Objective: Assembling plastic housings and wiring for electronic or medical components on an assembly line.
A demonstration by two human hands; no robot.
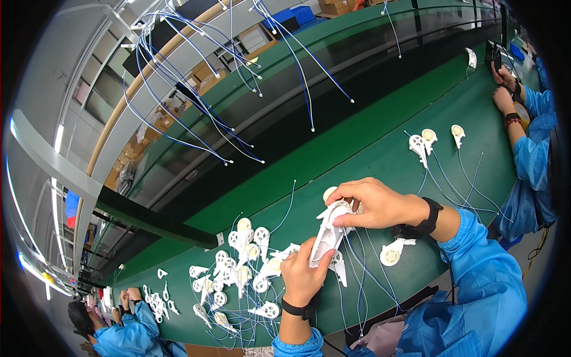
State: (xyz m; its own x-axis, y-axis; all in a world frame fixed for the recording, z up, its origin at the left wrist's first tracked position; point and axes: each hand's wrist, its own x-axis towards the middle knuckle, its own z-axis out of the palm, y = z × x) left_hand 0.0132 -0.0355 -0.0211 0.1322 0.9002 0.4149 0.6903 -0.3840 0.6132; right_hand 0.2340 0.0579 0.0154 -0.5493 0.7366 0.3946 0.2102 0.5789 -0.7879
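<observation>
The work surface is a long green table (380, 160), running slantwise across the view. Above its far side, blue and white wires (309, 101) with small white ends hang down, and a pale brown pole (110, 122) curves at the upper left. Behind are cardboard boxes (339, 7). At the right edge is a person in a blue sleeve (535, 154), and at the lower left another co-worker (128, 333), also in blue.

The white plastic part (327, 238) is held above the table, between the two hands. It is long and hollow, with raised side walls, and rounder at its upper end. The left hand (302, 276) is partly closed, its thumb and fingers gripping the lower end. The right hand (377, 205) is half curled and grips the upper end with thumb and fingers. A cream disc (329, 193) shows beside the right fingers; I cannot tell if it is attached.

To the left, many similar white pieces (261, 236) lie in a tangle of thin wires.
</observation>
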